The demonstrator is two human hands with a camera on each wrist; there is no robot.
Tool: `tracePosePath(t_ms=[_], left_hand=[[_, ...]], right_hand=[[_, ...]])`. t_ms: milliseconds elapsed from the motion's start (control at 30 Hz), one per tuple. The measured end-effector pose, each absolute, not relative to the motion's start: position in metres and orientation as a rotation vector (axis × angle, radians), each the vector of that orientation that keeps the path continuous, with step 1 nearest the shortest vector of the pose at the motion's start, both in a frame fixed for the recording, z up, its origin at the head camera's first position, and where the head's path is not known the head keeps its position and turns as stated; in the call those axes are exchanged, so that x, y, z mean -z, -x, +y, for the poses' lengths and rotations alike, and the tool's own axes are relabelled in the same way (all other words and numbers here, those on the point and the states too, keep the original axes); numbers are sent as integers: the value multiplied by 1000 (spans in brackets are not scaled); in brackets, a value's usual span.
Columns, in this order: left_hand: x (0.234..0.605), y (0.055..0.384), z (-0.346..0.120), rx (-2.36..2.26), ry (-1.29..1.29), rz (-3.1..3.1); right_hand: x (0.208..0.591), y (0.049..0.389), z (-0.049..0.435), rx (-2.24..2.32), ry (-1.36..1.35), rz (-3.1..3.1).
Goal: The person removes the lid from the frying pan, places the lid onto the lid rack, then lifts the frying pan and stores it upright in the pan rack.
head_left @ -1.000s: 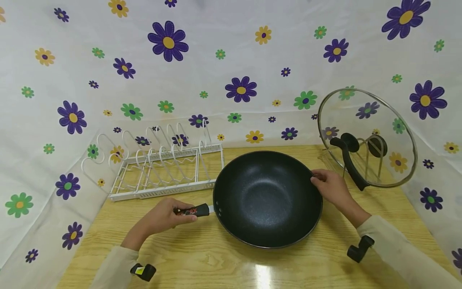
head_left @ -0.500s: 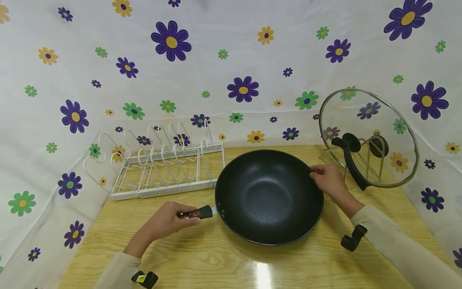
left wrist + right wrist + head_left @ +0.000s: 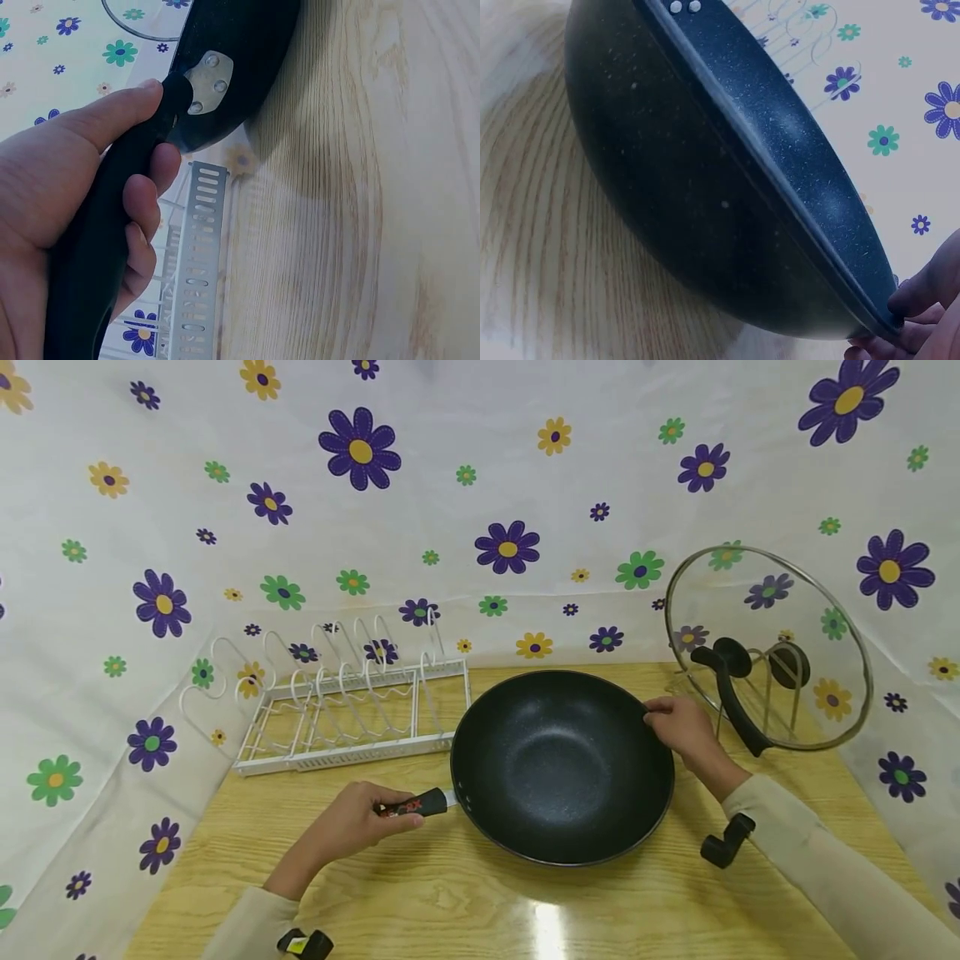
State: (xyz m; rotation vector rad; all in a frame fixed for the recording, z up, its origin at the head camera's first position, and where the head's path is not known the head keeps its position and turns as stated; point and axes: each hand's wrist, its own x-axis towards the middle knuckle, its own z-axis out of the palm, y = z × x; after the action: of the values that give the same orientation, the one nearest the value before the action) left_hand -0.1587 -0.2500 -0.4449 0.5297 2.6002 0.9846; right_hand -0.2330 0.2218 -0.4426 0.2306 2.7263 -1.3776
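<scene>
A black wok [image 3: 558, 768] with a speckled inside is in the middle of the head view, its bowl facing up. My left hand [image 3: 356, 822] grips its black handle [image 3: 423, 804], fingers curled round it and thumb along the top, as the left wrist view shows. The metal bracket [image 3: 210, 82] with rivets joins handle and bowl. On the opposite side my right hand [image 3: 684, 731] pinches the rim, thumb inside and fingers under the edge. The right wrist view shows the wok's dark outer wall [image 3: 682, 187] close over the wooden table.
A white wire rack [image 3: 360, 752] stands at the back left of the wooden table [image 3: 420, 893]. At the back right a glass lid [image 3: 825, 677] with a black handle leans upright in a small wire stand [image 3: 795, 702]. Flower-patterned cloth [image 3: 450, 427] encloses the back and sides.
The view has shifted slightly. The wok has moved a little to the right in view with both hands still holding it; my right forearm has swung slightly inward and upward.
</scene>
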Motion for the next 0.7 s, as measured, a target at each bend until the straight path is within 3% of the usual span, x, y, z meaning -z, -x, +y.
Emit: tracePosePath(t_ms=[700], left_hand=[[442, 140, -228, -956, -381, 2709]], right_hand=[[436, 257, 214, 1404, -318, 2703]])
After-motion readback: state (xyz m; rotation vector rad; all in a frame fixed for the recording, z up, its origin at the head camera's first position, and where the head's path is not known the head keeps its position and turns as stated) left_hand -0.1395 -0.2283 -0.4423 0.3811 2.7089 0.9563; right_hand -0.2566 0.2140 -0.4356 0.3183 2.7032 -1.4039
